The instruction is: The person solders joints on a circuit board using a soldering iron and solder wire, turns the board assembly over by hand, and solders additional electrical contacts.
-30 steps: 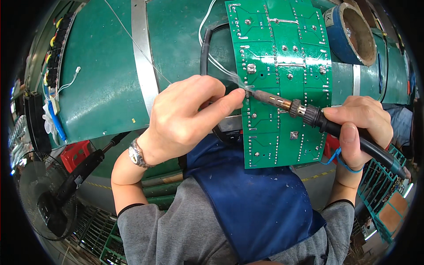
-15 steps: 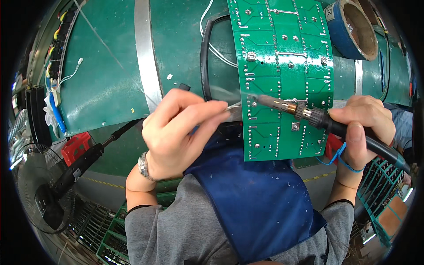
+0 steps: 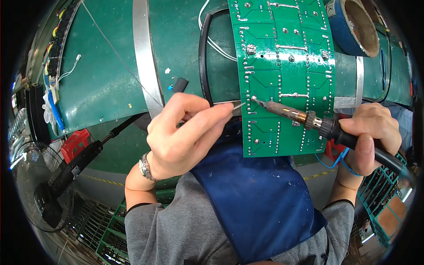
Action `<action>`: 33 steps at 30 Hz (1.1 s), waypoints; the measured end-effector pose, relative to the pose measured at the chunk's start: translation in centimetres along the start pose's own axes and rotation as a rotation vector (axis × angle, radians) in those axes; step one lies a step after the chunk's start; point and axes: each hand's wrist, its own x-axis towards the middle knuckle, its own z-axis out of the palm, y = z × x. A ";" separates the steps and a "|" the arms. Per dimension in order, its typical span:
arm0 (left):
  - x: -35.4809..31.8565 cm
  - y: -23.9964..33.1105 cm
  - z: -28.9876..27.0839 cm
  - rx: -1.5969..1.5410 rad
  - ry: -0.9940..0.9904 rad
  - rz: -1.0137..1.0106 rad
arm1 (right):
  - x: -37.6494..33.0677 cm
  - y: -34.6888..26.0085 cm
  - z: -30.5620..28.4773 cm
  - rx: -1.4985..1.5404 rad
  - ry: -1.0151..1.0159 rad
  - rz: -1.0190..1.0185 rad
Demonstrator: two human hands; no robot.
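Observation:
A large green circuit board (image 3: 293, 79) lies with its dotted solder side up, its near end reaching over the table edge. Closed around the black handle of a soldering iron (image 3: 291, 114), my right hand (image 3: 371, 137) holds it slanting leftward, the tip at a joint near the board's left edge. Between thumb and forefinger my left hand (image 3: 185, 132) pinches thin solder wire (image 3: 240, 106). The wire's short end points at the board close to the iron's tip, and its long strand runs back to the far left. A blue strap (image 3: 344, 160) circles my right wrist.
A blue round pot (image 3: 353, 28) stands beyond the board's right side. Black tubing (image 3: 205, 57) and white cable lie left of the board. A metal strip (image 3: 148, 53) crosses the green table (image 3: 106, 79). A fan (image 3: 46, 185) stands at lower left.
The iron's tip has come down and slightly right, now at a joint. My left hand has moved a little right, bringing the solder end over the board's left edge. Smoke near the tip has thinned.

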 end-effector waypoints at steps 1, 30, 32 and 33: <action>-0.1 0.0 -0.1 0.007 -0.014 0.039 | -0.1 0.0 0.0 -0.037 -0.027 -0.001; -1.7 0.4 0.3 0.115 -0.120 0.247 | -1.4 -0.8 0.9 0.090 -0.136 -0.074; -1.6 0.6 0.3 0.088 -0.122 0.196 | -1.6 -1.2 0.7 0.063 -0.145 -0.063; -1.6 0.6 0.2 0.096 -0.101 0.193 | -1.6 -1.3 0.2 0.037 -0.195 -0.055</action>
